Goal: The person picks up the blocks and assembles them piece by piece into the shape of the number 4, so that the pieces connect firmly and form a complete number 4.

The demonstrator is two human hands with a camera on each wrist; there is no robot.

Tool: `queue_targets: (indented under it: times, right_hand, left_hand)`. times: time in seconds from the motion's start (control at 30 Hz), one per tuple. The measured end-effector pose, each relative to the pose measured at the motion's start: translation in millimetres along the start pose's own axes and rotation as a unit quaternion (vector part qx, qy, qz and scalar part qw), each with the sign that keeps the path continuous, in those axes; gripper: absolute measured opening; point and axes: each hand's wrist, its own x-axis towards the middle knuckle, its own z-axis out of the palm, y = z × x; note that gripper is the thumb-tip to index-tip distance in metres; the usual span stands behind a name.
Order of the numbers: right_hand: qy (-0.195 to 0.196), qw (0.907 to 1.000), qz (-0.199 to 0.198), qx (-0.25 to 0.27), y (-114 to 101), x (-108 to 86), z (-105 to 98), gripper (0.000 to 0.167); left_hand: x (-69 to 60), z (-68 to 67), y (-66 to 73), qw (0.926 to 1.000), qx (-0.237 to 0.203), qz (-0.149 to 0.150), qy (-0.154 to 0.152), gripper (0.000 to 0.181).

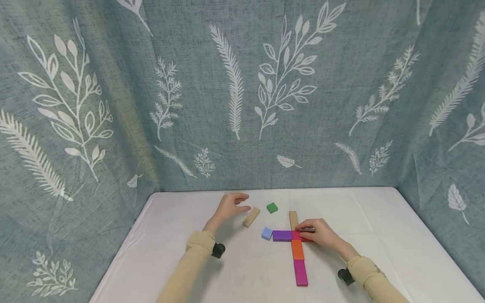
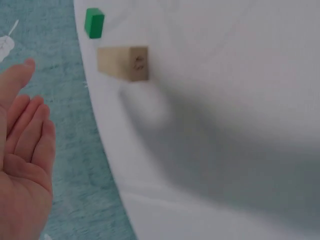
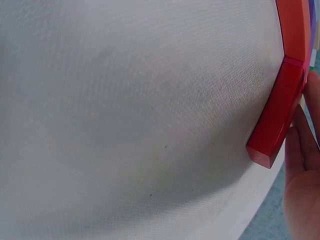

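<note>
My left hand [image 1: 229,207] hovers over the table's far left with fingers and thumb apart and nothing between them. Just right of it lies a plain wooden block [image 1: 251,217]; dark marks show on its end [image 2: 139,63] in the left wrist view. My right hand [image 1: 319,232] reaches over a red block [image 3: 279,112], thumb and fingertips at the block's inner end by a small pink block [image 1: 296,235]. The fingers partly hide both. A purple block [image 1: 282,235], an orange block [image 1: 297,249], a magenta block [image 1: 301,272] and another wooden block [image 1: 293,219] join them in a cross.
A light blue block [image 1: 267,233] sits just left of the purple one. A small green block [image 1: 272,208] lies farther back. White cloth [image 1: 235,273] covers the table, and a patterned blue-green curtain [image 1: 250,160] hangs behind its far edge.
</note>
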Motion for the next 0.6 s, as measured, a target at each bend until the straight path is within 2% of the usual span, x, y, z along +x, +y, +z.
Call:
queue_targets:
  times: [0.2, 0.6]
  right_hand:
    - [-0.003, 1.0, 0.001, 0.003, -1.9, 0.3, 0.1, 0.021]
    - [0.0, 1.0, 0.004, 0.0, -1.9, 0.2, -1.0, 0.021]
  left_hand:
    - [-3.9, 15.2, -6.8, 0.9998, -0.013, -0.011, 0.012, 0.036]
    - [-14.2, 34.2, -20.6, 0.9967, -0.034, -0.064, 0.036, 0.031]
